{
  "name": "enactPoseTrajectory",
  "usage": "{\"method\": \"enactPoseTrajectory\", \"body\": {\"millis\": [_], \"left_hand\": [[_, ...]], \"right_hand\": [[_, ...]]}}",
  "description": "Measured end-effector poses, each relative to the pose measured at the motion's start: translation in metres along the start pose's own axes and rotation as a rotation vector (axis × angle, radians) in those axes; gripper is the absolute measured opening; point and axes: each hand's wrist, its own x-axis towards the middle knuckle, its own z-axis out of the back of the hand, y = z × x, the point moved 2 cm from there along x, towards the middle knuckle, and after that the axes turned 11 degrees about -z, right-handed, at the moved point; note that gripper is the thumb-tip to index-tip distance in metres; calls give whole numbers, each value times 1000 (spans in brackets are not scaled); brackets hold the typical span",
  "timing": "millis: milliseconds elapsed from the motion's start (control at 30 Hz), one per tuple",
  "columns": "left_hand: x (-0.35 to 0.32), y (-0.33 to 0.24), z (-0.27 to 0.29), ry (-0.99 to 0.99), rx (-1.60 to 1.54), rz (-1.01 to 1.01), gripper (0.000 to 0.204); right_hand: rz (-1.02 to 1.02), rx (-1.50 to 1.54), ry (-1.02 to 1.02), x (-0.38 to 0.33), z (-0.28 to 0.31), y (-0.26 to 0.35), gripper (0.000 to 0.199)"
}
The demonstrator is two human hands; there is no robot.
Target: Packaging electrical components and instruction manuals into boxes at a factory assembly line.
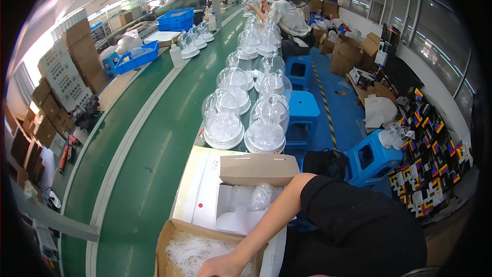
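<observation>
My right arm comes in from the lower right, bent at the elbow. My right hand (223, 266) is low in the picture, at a brown cardboard box (165, 241) of white shredded filler (192, 251). The lower edge cuts off its fingers, so their grip is hidden. My left hand is not recognisable in the picture. Just beyond the filler box lies an open carton (259, 169) with a white inside. It holds clear, wrapped rounded pieces (263, 196) and a white sheet (238, 220); my forearm covers part of it.
Clear domes on white round bases (224, 128) line the bench ahead. A green conveyor (154, 169) runs along the left, with blue bins (137, 57) beyond. Blue stools (302, 107) and black printed boxes (423, 159) are on the right. A person (289, 18) works farther up.
</observation>
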Motion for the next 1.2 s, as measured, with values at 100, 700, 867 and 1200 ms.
{"method": "enactPoseTrajectory", "body": {"millis": [100,700,867,1200], "left_hand": [[14,-10,-3,-25,-13,-68,33],[41,-10,73,-410,4,1398,11],[23,-6,117,-535,520,1401,11],[2,0,140,-387,650,1515,27]], "right_hand": [[-43,-2,-16,-3,8,5,7],[-150,7,9,3,1,0,11],[-194,-155,25,-4,17,13,8],[-264,-109,33,-2,11,25,6]]}}
